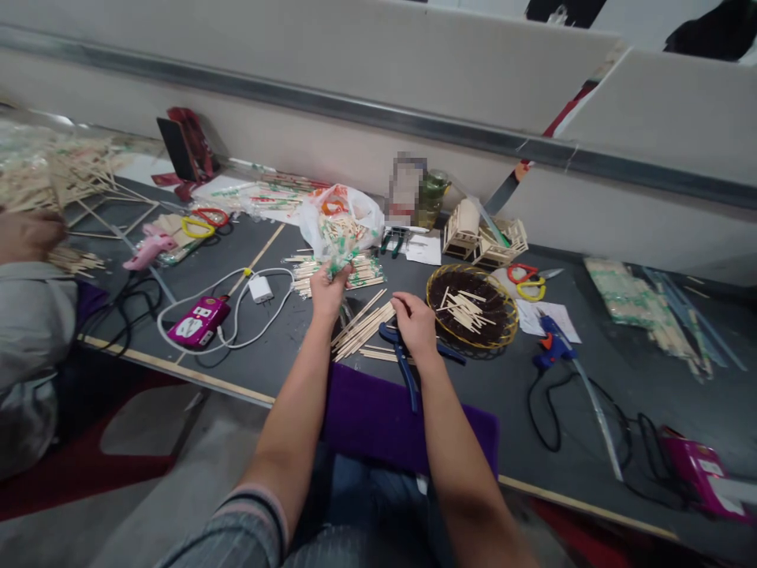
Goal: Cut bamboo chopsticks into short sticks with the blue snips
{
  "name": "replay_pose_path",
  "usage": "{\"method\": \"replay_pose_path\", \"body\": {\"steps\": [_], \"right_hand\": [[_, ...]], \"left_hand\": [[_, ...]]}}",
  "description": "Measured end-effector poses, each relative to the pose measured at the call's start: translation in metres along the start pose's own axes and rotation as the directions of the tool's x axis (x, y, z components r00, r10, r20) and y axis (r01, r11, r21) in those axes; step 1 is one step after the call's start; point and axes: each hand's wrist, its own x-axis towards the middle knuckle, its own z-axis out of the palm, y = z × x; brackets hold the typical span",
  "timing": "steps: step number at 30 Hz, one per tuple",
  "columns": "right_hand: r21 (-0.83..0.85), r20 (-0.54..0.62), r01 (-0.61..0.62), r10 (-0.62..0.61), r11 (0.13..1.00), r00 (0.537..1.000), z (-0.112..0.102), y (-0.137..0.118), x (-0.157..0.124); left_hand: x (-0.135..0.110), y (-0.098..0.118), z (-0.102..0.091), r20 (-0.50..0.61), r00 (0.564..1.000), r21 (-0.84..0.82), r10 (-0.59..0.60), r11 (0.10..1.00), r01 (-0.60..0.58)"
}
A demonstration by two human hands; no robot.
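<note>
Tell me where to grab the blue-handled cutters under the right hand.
Probably best to grip the blue-handled cutters by the two handles, coming from the near edge of the table. The handles lie flat and splay open toward the person. The head is hidden under the right hand. The left hand holds a stick packet.

Pale wooden sticks point(360, 325) lie on the matt grey table point(277, 355).

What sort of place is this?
Likely a craft workshop: the left hand holds a stick packet, a blue glue gun lies nearby, small stick-built houses stand at the back.
</note>
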Motion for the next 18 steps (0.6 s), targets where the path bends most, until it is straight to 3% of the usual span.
{"method": "replay_pose_path", "body": {"steps": [9, 14, 18], "right_hand": [[0.041, 0.001, -0.006, 0.006, 0.999, 1.0, 0.0, -0.001, -0.001], [0.274, -0.071, -0.147, 0.172, 0.951, 0.982, -0.001, -0.004, 0.001], [0.54, -0.107, -0.212, 0.316, 0.815, 0.943, -0.005, -0.007, 0.005]], "left_hand": [[0.004, -0.023, -0.002, 0.043, 0.994, 0.258, -0.104, 0.962, 0.09], [-0.004, -0.009, -0.002, 0.215, 0.976, 0.285, 0.03, 0.954, -0.092], [-0.014, 0.003, 0.001, 0.441, 0.889, 0.3, 0.125, 0.913, -0.277]]}}
